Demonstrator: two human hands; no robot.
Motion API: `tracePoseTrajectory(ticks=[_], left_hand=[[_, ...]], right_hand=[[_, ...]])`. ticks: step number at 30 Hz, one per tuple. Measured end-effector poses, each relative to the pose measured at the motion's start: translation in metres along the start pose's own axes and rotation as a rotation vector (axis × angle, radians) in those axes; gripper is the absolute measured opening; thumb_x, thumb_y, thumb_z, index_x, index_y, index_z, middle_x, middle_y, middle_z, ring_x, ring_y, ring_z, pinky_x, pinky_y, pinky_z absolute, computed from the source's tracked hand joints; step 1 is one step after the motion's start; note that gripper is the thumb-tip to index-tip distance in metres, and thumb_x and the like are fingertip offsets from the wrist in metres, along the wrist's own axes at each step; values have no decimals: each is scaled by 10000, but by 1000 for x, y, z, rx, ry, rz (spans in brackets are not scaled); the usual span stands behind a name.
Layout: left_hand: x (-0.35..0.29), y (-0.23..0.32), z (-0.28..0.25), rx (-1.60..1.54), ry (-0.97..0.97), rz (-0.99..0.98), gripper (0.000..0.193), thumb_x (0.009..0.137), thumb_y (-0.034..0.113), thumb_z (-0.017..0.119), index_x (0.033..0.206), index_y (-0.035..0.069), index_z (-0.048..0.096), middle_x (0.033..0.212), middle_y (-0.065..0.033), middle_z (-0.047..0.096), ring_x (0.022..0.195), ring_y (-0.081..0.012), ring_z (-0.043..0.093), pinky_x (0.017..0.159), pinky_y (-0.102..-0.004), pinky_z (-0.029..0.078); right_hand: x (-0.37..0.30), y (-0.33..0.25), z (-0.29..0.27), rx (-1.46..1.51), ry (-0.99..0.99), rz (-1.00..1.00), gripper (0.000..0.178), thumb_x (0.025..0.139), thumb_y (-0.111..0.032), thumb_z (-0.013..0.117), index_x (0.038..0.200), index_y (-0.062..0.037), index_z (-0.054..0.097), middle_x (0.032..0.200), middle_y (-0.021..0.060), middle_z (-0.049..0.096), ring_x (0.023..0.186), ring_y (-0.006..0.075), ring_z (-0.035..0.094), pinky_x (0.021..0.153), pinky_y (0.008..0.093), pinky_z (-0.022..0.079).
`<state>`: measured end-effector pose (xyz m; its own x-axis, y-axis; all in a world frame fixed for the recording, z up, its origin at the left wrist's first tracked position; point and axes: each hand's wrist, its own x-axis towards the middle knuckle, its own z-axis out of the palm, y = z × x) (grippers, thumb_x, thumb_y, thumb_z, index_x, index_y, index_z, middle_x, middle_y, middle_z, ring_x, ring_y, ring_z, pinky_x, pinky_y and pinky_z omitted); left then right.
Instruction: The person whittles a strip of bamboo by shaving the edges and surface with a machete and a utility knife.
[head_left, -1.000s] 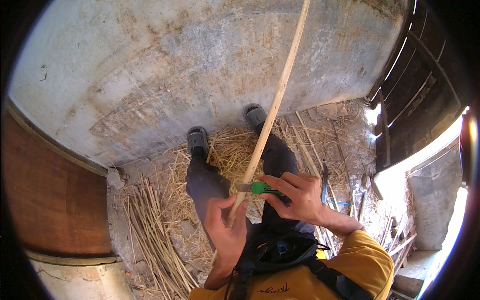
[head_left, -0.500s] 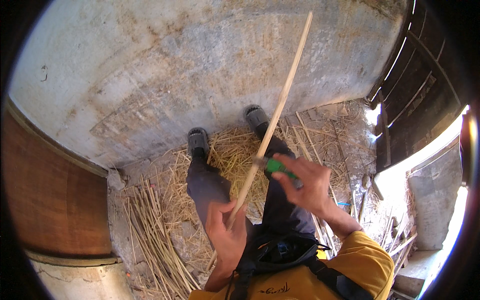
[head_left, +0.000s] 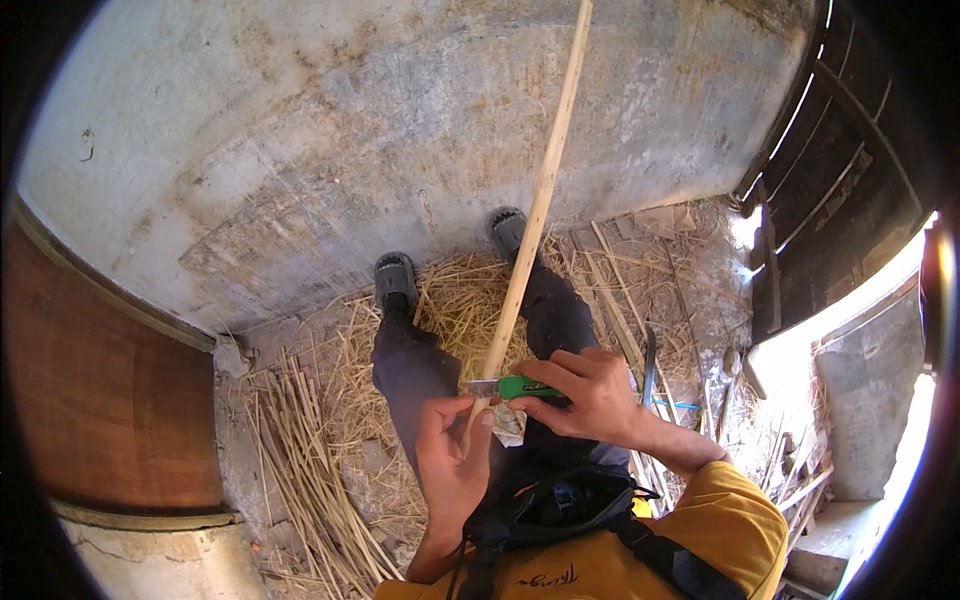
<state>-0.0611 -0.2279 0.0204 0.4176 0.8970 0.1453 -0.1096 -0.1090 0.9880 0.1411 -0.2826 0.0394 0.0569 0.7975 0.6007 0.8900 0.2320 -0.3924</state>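
A long, pale wooden strip, likely split bamboo (head_left: 540, 200), slants up and away from my left hand (head_left: 452, 455), whose thumb and fingers pinch its near end. My right hand (head_left: 590, 395) is wrapped round a green utility knife (head_left: 520, 388). The knife's short metal blade lies across the strip just beyond my left fingertips. The far end of the strip runs out of the top of the picture.
Shavings (head_left: 460, 290) cover the ground around my shoes. A bundle of thin strips (head_left: 310, 470) lies at the left, near a brown wooden panel (head_left: 110, 390). A stained wall (head_left: 350, 150) rises ahead. A dark blade-like tool (head_left: 650, 365) lies right of my leg.
My right hand has drawn the knife down and left along the strip, toward my left hand. The strip has tilted more upright, its far end shifting left and up.
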Motion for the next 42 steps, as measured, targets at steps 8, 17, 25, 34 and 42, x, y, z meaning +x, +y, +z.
tracePoseTrajectory(ticks=[8, 17, 25, 34, 42], left_hand=[[2, 8, 4, 197, 60, 65, 177, 993, 4, 691, 1152, -12, 614, 1033, -112, 742, 720, -54, 602, 579, -189, 456], [3, 10, 7, 195, 89, 92, 166, 995, 16, 696, 1144, -16, 629, 1039, -122, 756, 711, -16, 602, 550, -161, 426], [2, -1, 1, 250, 93, 164, 164, 999, 23, 692, 1146, -14, 630, 1061, -131, 763, 726, -8, 614, 550, -149, 410], [-4, 12, -2, 361, 63, 94, 168, 996, 16, 691, 1149, -15, 629, 1053, -130, 749, 793, -28, 650, 575, -164, 431], [-29, -17, -16, 302, 0, 56, 170, 999, 5, 681, 1141, -23, 592, 1059, -128, 724, 906, -122, 703, 661, -221, 526]], right_hand=[[-2, 7, 3, -56, 119, 12, 369, 798, -407, 879, 1072, -180, 780, 657, -30, 574, 479, 179, 538, 465, 336, 431], [4, 9, -1, -72, 150, 18, 346, 803, -394, 881, 1068, -190, 790, 651, -30, 568, 482, 173, 545, 465, 333, 436], [9, 13, -3, -70, 176, 24, 342, 792, -383, 885, 1065, -198, 795, 662, -28, 583, 492, 183, 559, 474, 338, 455], [14, 14, -10, -63, 116, 57, 349, 775, -283, 901, 1081, -148, 801, 725, 21, 683, 548, 205, 631, 497, 330, 471], [44, 75, -25, -52, 400, 416, 259, 935, -214, 788, 1102, -18, 763, 727, 77, 673, 618, 154, 613, 593, 335, 485]])
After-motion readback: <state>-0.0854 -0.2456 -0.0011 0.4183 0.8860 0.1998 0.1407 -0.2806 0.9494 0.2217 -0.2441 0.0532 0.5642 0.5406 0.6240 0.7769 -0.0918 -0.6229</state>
